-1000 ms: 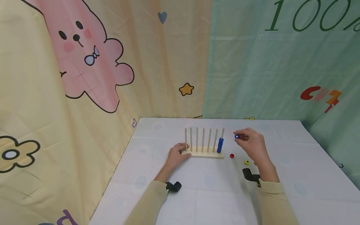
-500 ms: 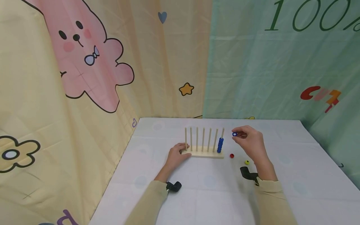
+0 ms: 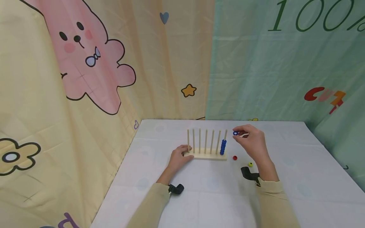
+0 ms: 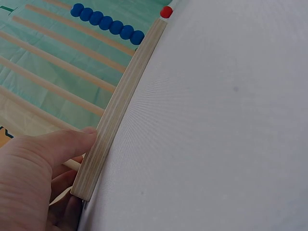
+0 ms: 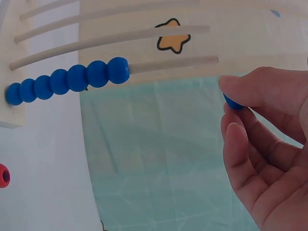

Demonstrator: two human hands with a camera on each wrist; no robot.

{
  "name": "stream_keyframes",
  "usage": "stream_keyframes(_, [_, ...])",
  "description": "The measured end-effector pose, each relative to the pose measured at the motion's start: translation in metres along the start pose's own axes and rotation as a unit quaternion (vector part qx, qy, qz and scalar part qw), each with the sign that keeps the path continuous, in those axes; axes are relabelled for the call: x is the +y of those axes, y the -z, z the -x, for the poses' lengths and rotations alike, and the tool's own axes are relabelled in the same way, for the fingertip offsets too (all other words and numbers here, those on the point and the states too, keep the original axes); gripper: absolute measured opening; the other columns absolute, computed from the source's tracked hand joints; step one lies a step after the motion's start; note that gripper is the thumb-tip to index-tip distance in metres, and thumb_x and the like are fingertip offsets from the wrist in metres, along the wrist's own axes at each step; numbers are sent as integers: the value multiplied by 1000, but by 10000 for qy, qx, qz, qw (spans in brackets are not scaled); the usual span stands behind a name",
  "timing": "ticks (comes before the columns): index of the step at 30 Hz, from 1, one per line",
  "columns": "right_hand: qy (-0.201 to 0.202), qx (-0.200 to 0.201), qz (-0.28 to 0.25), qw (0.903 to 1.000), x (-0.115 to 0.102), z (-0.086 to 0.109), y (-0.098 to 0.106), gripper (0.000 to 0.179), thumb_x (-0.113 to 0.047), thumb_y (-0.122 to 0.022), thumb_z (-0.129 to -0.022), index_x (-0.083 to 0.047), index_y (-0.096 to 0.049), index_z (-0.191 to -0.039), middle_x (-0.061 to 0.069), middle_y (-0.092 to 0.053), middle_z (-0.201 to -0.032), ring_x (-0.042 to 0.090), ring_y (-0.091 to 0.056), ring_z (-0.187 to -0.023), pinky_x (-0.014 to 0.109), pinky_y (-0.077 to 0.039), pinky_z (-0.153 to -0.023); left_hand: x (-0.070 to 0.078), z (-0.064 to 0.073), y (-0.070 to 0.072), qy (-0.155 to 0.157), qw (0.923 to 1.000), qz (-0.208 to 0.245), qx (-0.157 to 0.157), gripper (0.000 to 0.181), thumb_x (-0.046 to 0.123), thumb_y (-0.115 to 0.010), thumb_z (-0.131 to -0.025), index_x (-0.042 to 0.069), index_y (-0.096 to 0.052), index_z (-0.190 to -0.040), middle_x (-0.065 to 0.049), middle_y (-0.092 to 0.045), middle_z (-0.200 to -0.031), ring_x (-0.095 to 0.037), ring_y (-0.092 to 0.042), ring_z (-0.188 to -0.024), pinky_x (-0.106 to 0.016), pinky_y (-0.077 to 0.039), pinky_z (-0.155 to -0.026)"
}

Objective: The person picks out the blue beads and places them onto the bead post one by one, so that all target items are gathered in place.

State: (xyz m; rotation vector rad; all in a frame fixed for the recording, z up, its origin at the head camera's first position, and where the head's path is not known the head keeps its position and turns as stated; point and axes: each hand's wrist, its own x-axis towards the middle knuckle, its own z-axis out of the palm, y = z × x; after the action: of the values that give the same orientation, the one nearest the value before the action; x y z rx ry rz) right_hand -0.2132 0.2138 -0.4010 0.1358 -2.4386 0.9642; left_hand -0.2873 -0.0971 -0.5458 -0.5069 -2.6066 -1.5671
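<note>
A wooden peg rack with several upright pegs stands on the table. Its rightmost peg carries a stack of blue beads, the top of that peg bare; the other pegs hold nothing. My left hand grips the left end of the rack's base, thumb along the front edge in the left wrist view. Between thumb and fingertips my right hand pinches a single blue bead, its hole facing the camera in the head view. In the right wrist view this bead is mostly hidden by the fingers, just off the peg's tip.
A red bead lies on the white-covered table just right of the rack. A yellow-green bead lies nearer my right wrist. Printed curtains hang behind and beside the table.
My right hand has moved a little left and up with the blue bead, closer to the rightmost peg's top. The left hand and the rack have stayed in place.
</note>
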Motion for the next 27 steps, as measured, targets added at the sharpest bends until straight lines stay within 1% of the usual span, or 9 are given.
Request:
stream_keyframes(1, [23, 9, -2, 10000, 0, 0, 0, 23, -10, -80, -87, -10, -75, -109, 3, -67, -101, 19, -62, -89, 24, -51, -74, 0, 0, 0, 0, 10000, -4, 6, 38, 20, -83, -84, 10, -75, -119, 0, -64, -130, -22, -58, -124, -38, -49, -99])
stream_keyframes(4, [119, 51, -25, 9999, -3, -2, 0, 23, -10, -81, -86, -11, -76, -108, 3, -68, -101, 19, -62, -89, 26, -52, -73, 0, 0, 0, 10, 10000, 2, 8, 38, 19, -83, -84, 10, -75, -119, 0, -63, -130, -22, -57, -124, -38, -49, -99])
stream_keyframes(9, [244, 98, -82, 9996, -6, -5, -2, 24, -9, -81, -85, -12, -76, -108, 5, -70, -104, 24, -63, -91, 37, -53, -73, -1, 0, 1, -29, 10000, -43, -1, 38, 21, -84, -84, 10, -74, -119, 1, -63, -131, -23, -57, -124, -38, -49, -99])
stream_keyframes(11, [245, 90, -129, 9996, -8, -5, -3, 23, -9, -81, -86, -12, -76, -108, 5, -70, -105, 25, -63, -92, 37, -53, -73, 0, 0, 1, -44, 10000, -64, -8, 38, 22, -83, -84, 11, -74, -120, 1, -63, -131, -23, -57, -125, -38, -49, -99])
stream_keyframes(15, [213, 76, -171, 9996, -11, -6, -5, 23, -10, -80, -86, -12, -76, -108, 4, -69, -105, 25, -63, -92, 33, -53, -73, 0, 0, 1, -33, 9999, -90, -31, 39, 22, -83, -84, 10, -74, -120, -1, -63, -132, -24, -57, -125, -39, -49, -99])
stream_keyframes(18, [208, 78, -179, 9996, -13, -6, -6, 23, -10, -80, -86, -13, -76, -108, 3, -69, -105, 23, -63, -91, 30, -52, -72, 0, 0, 1, 13, 9999, -160, -52, 39, 22, -83, -85, 11, -74, -121, -1, -63, -132, -23, -57, -125, -38, -48, -100])
stream_keyframes(22, [233, 83, -194, 9995, -15, -7, -7, 23, -10, -80, -86, -13, -76, -108, 1, -70, -105, 19, -62, -90, 31, -52, -72, -1, 0, 0, 63, 9997, -209, -58, 38, 23, -82, -85, 12, -74, -120, 1, -63, -132, -21, -57, -124, -37, -49, -99])
stream_keyframes(24, [243, 80, -229, 9994, -16, -8, -8, 23, -9, -80, -86, -13, -76, -108, 1, -70, -105, 20, -62, -90, 31, -52, -72, 0, 0, 0, 64, 9998, -190, -52, 37, 23, -83, -85, 12, -74, -120, 1, -63, -132, -21, -57, -124, -37, -49, -99])
stream_keyframes(27, [218, 56, -274, 9994, -17, -8, -9, 22, -9, -80, -87, -13, -76, -108, 1, -70, -106, 19, -62, -90, 31, -53, -72, 0, 1, 0, -1, 9998, -190, -25, 37, 23, -83, -85, 12, -74, -120, 0, -63, -132, -23, -57, -124, -38, -49, -99])
